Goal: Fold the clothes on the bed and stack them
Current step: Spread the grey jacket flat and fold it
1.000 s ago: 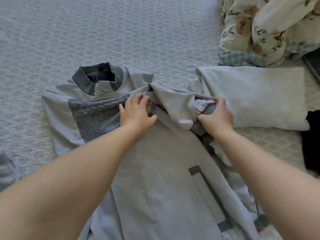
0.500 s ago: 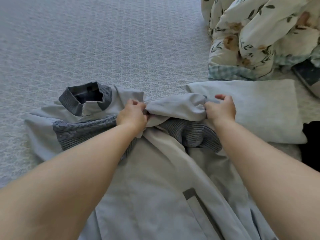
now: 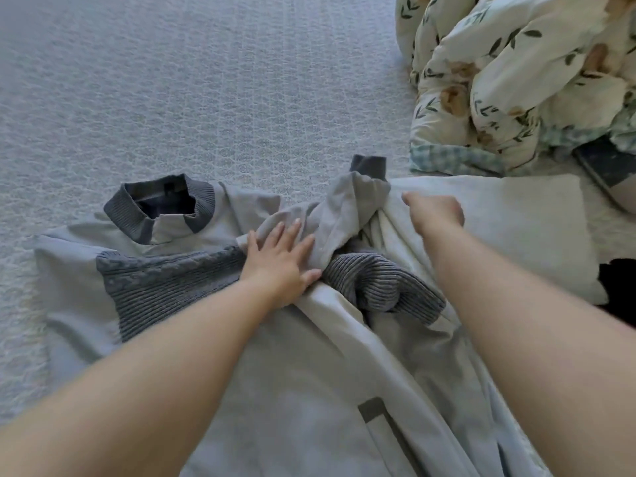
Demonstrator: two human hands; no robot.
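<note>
Jacket (image 3: 309,390) in light grey lies spread out on the bed (image 3: 172,80), in the middle and near part of the view. It has a dark grey ribbed collar (image 3: 127,211) at the far left, and dark knit panels (image 3: 165,284) across the chest. One sleeve (image 3: 347,208) is bunched up and folded across the chest, and its dark cuff (image 3: 369,165) sticks out toward the far side of the bed. A small dark pocket edge (image 3: 373,406) shows lower down on the front.

The left hand (image 3: 278,259) lies flat on the jacket, fingers straight and spread, pressing on the sleeve where it meets the knit panel. Its grip is released; it holds nothing. The right hand (image 3: 435,213) is just to the right of the bunched sleeve. Its fingers are curled, with one finger pointing left toward the sleeve. I cannot tell if its grip has any cloth in it.

Right beside the jacket, on the right, lies a folded light grey garment (image 3: 516,228), flat and neat. A black cloth (image 3: 617,287) peeks in at the right edge, next to it. Behind these, at the far right, sits a puffy quilt (image 3: 516,70) with leaves and flowers on it, all crumpled up. A dark flat thing (image 3: 605,163) pokes out from under the quilt.
</note>
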